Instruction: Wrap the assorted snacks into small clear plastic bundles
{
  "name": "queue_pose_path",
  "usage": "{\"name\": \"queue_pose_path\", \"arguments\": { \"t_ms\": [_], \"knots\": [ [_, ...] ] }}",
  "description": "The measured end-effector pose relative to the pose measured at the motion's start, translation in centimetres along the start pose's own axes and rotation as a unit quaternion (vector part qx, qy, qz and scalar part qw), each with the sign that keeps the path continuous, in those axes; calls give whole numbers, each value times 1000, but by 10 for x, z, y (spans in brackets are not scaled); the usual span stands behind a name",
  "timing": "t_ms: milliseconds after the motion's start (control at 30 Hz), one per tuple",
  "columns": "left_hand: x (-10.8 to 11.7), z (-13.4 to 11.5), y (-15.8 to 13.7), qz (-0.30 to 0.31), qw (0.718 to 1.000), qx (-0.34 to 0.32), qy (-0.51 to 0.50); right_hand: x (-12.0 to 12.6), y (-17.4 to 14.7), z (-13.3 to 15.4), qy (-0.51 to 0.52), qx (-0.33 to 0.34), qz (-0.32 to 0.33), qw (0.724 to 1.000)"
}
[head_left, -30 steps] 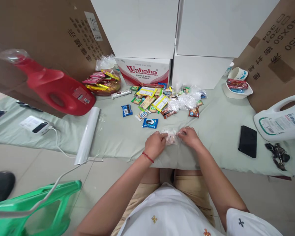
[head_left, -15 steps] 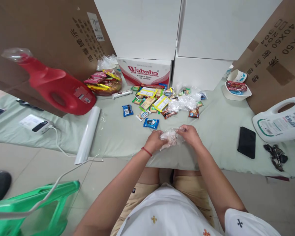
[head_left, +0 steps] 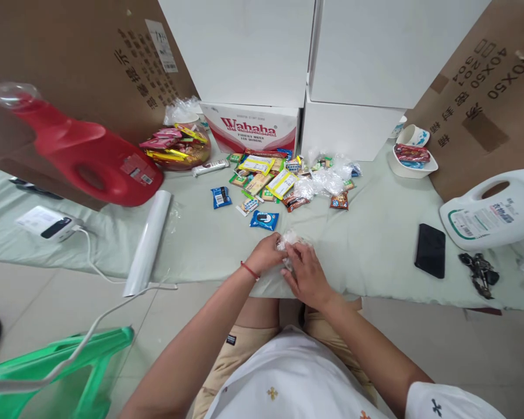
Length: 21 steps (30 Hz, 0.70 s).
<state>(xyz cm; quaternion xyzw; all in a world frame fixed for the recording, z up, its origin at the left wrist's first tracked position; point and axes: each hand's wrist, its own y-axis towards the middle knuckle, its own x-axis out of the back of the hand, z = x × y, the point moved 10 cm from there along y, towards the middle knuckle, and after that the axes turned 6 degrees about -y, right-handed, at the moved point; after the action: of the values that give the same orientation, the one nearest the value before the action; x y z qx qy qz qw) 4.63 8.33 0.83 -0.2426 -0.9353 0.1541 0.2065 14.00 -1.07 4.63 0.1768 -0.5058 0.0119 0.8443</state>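
Observation:
A crumpled clear plastic bag (head_left: 291, 237) with something pale inside is between my hands at the front of the cloth-covered table. Closed around its left side is my left hand (head_left: 265, 254), a red cord on the wrist. From the right, my right hand (head_left: 308, 274) presses its bent fingers over the same bag and hides much of it. Just beyond the hands lies a blue snack packet (head_left: 264, 220). Farther back is a heap of small wrapped snacks (head_left: 258, 183), with several clear plastic-wrapped bundles (head_left: 325, 183) on its right side.
Left stand a red jug (head_left: 87, 154), a roll of plastic film (head_left: 148, 244) and a white device (head_left: 48, 223) with a cable. White boxes (head_left: 353, 131) line the back. A snack bowl (head_left: 413, 169), black phone (head_left: 430, 250), keys (head_left: 479, 272) and white jug (head_left: 493, 215) are right.
My right hand has moved left and turned over the plastic bag, close against my left hand. The bag is bunched smaller. The whole view has shifted slightly.

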Motion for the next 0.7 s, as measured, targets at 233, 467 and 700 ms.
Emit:
{"name": "queue_pose_path", "arguments": {
  "t_ms": [233,467,700],
  "knots": [
    [2,12,-10,-2,986,63,-156,-22,-11,7,-52,-26,12,998],
    [-1,22,-8,-76,980,73,-171,9,-29,17,63,93,-3,994],
    [-30,22,-21,13,981,109,-158,22,-4,-2,46,118,2,992]
  ]
}}
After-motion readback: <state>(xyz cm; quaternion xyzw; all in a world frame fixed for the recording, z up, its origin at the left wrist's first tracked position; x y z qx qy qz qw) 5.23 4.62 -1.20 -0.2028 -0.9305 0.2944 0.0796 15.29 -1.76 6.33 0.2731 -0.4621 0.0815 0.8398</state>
